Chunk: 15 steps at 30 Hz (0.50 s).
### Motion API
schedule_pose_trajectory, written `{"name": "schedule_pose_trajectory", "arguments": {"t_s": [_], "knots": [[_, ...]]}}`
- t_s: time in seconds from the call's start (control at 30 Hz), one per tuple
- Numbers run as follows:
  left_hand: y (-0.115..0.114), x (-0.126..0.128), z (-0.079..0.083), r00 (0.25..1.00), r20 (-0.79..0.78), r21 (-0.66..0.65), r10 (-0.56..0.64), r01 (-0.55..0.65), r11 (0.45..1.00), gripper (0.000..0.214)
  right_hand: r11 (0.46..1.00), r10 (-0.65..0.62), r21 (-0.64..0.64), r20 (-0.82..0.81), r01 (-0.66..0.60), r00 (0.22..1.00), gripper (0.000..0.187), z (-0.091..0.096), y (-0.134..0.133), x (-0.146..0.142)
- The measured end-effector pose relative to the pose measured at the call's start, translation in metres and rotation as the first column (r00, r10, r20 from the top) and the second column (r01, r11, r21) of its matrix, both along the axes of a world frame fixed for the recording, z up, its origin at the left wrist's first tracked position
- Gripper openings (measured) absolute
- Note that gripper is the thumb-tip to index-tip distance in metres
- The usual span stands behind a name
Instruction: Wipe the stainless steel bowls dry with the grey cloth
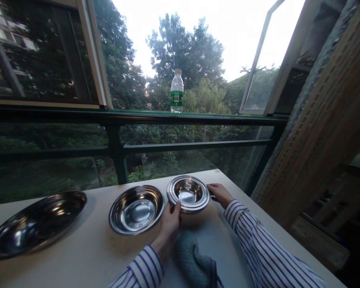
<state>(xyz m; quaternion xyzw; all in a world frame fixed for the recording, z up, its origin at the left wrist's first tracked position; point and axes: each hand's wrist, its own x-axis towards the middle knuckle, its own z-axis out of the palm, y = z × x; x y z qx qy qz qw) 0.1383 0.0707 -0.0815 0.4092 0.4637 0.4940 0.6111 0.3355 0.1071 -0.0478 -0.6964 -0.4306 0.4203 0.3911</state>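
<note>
A small steel bowl point(188, 193) with a wide ribbed rim is held a little above the white table point(87, 248). My left hand point(170, 222) grips its near left rim, thumb on top. My right hand point(219, 194) holds the right rim with fingers curled around the edge. Both sleeves are white with blue stripes. A medium steel bowl point(136, 209) rests just left of it, close to my left hand. A large oval steel dish point(36, 224) lies at the far left.
A grey knitted cloth point(193, 262) lies on the table between my forearms. A plastic water bottle point(177, 91) stands on the dark green railing point(132, 117) beyond the table. A wooden wall point(324, 120) rises on the right.
</note>
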Motion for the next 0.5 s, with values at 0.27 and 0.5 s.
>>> {"name": "schedule_pose_trajectory", "arguments": {"t_s": [0.27, 0.5], "knots": [[-0.003, 0.003, 0.015, 0.996, 0.065, -0.073, -0.057, 0.061, 0.995, 0.044, 0.999, -0.026, 0.029, -0.009, 0.026, 1.0, 0.031, 0.019, -0.016, 0.006], [0.0, -0.015, 0.04, 0.994, 0.079, -0.072, -0.07, 0.076, 0.994, 0.047, 0.995, -0.006, 0.101, 0.005, 0.006, 1.0, 0.028, 0.044, -0.02, -0.002]]}}
